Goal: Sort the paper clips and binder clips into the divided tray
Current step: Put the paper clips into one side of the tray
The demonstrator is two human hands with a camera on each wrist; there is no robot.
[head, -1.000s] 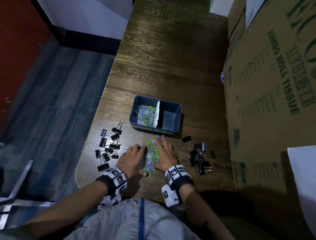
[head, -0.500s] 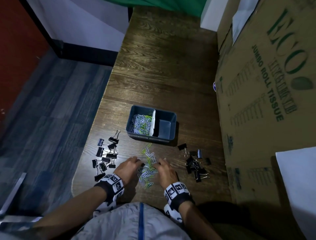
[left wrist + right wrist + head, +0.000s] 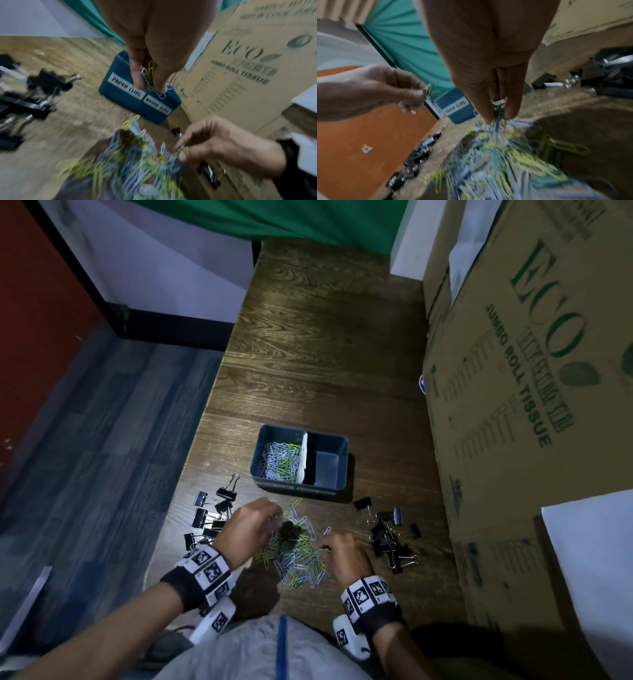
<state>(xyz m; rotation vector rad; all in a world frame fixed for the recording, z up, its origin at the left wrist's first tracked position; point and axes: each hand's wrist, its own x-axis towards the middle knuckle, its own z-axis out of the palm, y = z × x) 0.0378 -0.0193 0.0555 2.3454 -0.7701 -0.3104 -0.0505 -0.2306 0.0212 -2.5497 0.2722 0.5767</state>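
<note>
Dark wood-grain worktop (image 3: 318, 364), matt, long and narrow. Blue plastic divided tray (image 3: 337, 440), rectangular, with white divider; front labels reading PAPER CLIPS and BINDER CLIPS in left wrist view. Left compartment holding tangled wire paper clips, white and yellow-green; right compartment bare inside. Loose paper clip heap (image 3: 298, 556) just in front of tray, between both hands. Left hand (image 3: 250, 530) raised above heap, thumb and fingers pinched round a small bunch of paper clips (image 3: 150, 75). Right hand (image 3: 346, 553) at heap's right edge, fingertips closed on several clips (image 3: 498, 108) trailing down into heap. Black binder clips with silver wire handles in two scattered groups: left group (image 3: 212, 515) and right group (image 3: 390, 537), both on worktop, apart from tray. Printed corrugated cardboard box (image 3: 534, 392) upright along right side.
</note>
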